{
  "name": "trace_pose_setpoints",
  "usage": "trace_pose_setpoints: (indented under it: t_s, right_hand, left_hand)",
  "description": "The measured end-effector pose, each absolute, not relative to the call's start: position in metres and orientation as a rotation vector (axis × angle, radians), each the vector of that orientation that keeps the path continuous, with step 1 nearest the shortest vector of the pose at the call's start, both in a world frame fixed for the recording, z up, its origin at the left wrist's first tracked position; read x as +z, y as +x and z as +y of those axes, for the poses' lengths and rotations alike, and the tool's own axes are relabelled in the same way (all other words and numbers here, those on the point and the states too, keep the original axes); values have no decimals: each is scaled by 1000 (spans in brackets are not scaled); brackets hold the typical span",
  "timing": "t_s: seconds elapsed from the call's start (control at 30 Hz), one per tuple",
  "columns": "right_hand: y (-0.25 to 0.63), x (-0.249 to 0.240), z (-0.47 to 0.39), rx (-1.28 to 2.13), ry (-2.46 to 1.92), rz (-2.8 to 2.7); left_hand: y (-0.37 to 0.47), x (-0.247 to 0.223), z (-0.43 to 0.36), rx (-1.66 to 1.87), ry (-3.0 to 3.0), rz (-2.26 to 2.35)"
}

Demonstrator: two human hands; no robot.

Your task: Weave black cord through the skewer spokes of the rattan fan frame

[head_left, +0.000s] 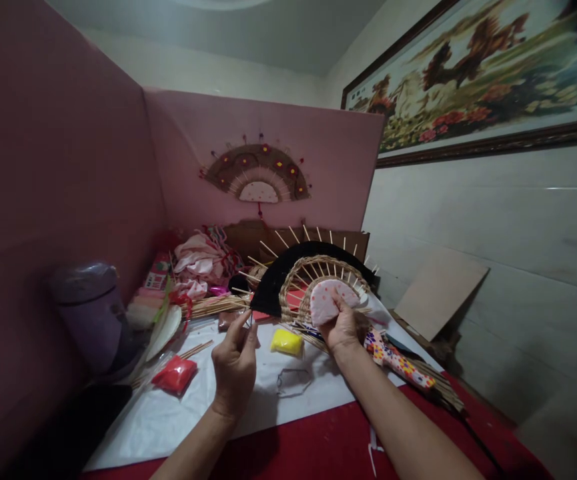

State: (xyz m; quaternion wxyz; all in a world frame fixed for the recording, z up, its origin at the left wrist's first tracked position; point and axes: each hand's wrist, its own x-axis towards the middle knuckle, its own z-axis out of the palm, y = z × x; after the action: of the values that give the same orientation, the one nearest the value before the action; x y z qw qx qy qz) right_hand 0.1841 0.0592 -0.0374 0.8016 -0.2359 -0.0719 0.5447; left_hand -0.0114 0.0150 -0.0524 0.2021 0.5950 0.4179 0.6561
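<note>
My right hand (342, 325) grips a handmade fan by its pink dotted base (324, 301), thumb on the front. Thin sticks radiate from the base through a woven straw band (293, 283) and a black band (273, 283), their tips sticking out past the rim. At the lower left corner of the black band, my left hand (238, 360) has thumb and fingers pinched together on a thin dark strand. The fan is held upright above the white sheet (263, 400).
Yellow (287, 342) and red packets (175, 375) lie on the sheet. Left are a lidded container (91, 320), bundled sticks (213, 306) and pink cloth (201, 257). A flowered strip (398, 362) lies right. Another fan (261, 175) hangs on the pink panel behind.
</note>
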Motion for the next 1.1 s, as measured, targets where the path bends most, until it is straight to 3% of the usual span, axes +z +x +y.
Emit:
trace_pose_setpoints:
  t_s: [1.1]
  right_hand:
    - [187, -37, 60, 1118, -507, -149]
  left_hand:
    - [-15, -45, 18, 1782, 1519, 1083]
